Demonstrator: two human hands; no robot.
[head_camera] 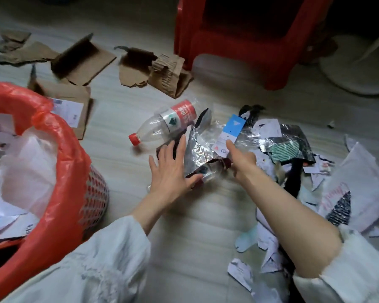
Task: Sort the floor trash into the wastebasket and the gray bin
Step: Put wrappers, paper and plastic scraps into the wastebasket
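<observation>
A red mesh wastebasket [96, 193] lined with a red plastic bag stands at the left, with paper and white plastic inside. On the floor lies a clear plastic bottle [160, 125] with a red cap and red label. In front of it sits crinkled silver foil packaging [198, 149] over a small clear bottle [212, 173]. My left hand [171, 171] is spread flat, fingers apart, touching the foil's left edge. My right hand [241, 158] reaches over the foil, its index finger touching a blue and white tag [233, 125]. No gray bin is in view.
Torn cardboard pieces [83, 62] lie scattered at the back left. A red plastic stool [245, 42] stands at the back, a white round fan base [354, 68] to its right. Torn paper, dark wrappers and a white printed bag [354, 193] pile up at the right.
</observation>
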